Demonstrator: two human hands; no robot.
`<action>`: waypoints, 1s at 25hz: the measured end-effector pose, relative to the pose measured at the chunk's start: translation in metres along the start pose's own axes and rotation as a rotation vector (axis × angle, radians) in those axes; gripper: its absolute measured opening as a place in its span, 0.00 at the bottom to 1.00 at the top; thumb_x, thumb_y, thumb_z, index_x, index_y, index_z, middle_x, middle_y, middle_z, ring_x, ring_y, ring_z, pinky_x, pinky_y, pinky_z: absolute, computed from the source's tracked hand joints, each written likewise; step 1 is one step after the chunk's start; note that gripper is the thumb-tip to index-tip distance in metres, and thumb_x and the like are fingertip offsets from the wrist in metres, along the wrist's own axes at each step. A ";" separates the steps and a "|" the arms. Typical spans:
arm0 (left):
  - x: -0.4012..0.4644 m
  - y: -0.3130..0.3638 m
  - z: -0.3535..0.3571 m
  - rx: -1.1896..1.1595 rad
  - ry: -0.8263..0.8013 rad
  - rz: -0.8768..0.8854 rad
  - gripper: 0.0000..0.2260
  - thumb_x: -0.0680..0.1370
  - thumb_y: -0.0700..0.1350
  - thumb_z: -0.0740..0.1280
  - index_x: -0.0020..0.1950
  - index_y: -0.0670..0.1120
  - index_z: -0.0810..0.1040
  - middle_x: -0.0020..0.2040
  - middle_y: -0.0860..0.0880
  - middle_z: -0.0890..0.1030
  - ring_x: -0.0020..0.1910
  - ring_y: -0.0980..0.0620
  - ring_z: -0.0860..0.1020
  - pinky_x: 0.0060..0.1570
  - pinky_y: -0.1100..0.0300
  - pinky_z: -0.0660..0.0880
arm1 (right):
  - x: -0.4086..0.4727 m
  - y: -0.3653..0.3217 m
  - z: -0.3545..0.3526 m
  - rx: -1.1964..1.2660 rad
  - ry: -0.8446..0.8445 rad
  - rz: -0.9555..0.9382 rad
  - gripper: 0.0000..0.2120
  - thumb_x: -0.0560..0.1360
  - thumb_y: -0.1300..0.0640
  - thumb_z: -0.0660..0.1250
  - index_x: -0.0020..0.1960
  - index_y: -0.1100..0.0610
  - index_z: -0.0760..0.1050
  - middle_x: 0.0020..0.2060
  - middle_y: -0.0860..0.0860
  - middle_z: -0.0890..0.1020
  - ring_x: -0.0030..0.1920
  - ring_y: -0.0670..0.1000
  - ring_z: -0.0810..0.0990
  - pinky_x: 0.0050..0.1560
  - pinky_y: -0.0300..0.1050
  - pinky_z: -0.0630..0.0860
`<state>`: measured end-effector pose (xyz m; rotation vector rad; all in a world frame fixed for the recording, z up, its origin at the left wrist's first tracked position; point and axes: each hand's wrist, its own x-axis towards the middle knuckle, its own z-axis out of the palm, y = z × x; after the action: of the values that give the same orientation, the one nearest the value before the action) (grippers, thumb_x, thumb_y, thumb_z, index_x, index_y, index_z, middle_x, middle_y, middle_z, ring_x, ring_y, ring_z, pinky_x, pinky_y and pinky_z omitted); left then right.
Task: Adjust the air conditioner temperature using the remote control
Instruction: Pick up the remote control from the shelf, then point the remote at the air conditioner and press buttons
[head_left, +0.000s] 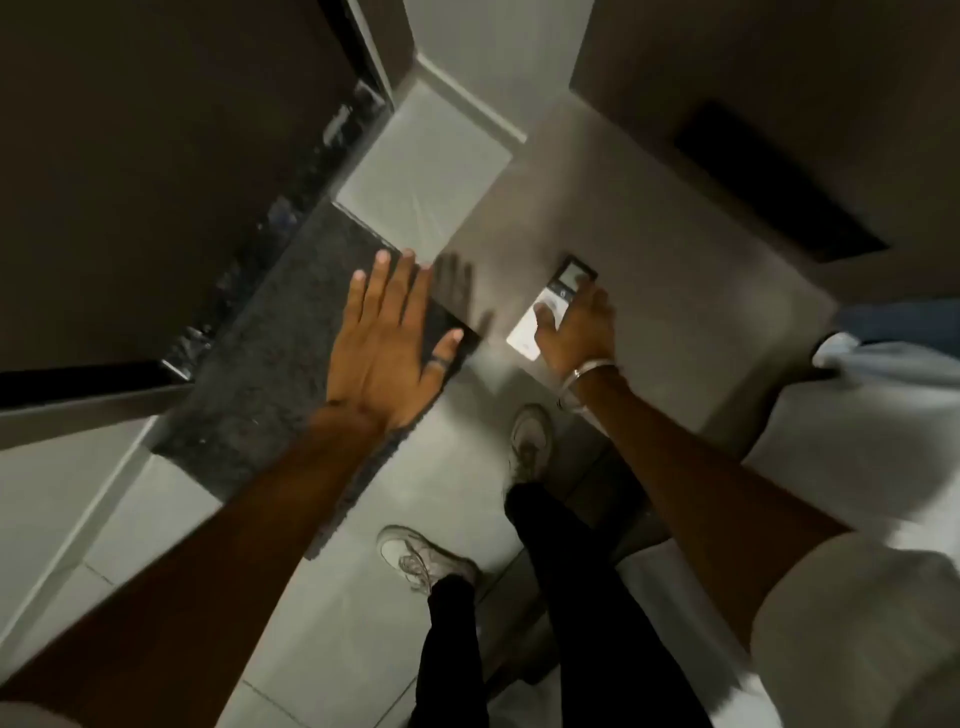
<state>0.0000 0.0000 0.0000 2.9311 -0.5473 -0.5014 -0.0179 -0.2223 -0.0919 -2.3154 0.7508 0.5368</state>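
Note:
A white remote control (543, 317) with a dark top and a small grey screen lies on a grey tabletop (675, 291). My right hand (576, 332) rests on it, thumb across its white lower half and fingers curled along its right side. A silver bangle sits on that wrist. My left hand (389, 338) hovers to the left with its fingers spread, palm down, holding nothing, over a dark mat (270, 364). A ring is on its thumb.
The floor is light tile (415, 171). A dark wall or door panel (130, 156) stands to the left. My legs in black trousers and white shoes (421, 556) are below. A dark slot (774, 182) runs along the furniture at upper right.

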 end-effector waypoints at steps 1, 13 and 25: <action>0.015 0.001 0.019 0.022 -0.025 0.024 0.37 0.84 0.63 0.48 0.86 0.40 0.52 0.86 0.38 0.52 0.85 0.39 0.46 0.84 0.44 0.41 | 0.017 0.002 0.013 0.047 0.008 0.059 0.40 0.80 0.48 0.71 0.82 0.67 0.56 0.75 0.68 0.70 0.73 0.68 0.72 0.70 0.59 0.73; 0.002 -0.002 0.008 -0.042 0.126 0.018 0.34 0.85 0.60 0.53 0.85 0.41 0.55 0.86 0.39 0.52 0.85 0.41 0.45 0.84 0.44 0.43 | 0.024 -0.042 0.025 0.656 -0.071 0.617 0.18 0.68 0.58 0.80 0.56 0.59 0.81 0.50 0.55 0.87 0.46 0.57 0.86 0.46 0.45 0.80; -0.170 -0.109 -0.506 0.306 0.972 -0.186 0.33 0.86 0.60 0.55 0.85 0.41 0.56 0.86 0.40 0.53 0.85 0.40 0.47 0.84 0.46 0.43 | -0.282 -0.466 -0.286 0.974 -0.496 -0.808 0.30 0.74 0.68 0.78 0.69 0.56 0.68 0.49 0.60 0.84 0.35 0.57 0.88 0.37 0.55 0.87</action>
<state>0.0593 0.1918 0.5070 3.0012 -0.2158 1.0416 0.1149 -0.0159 0.4724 -1.2957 -0.1897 0.2436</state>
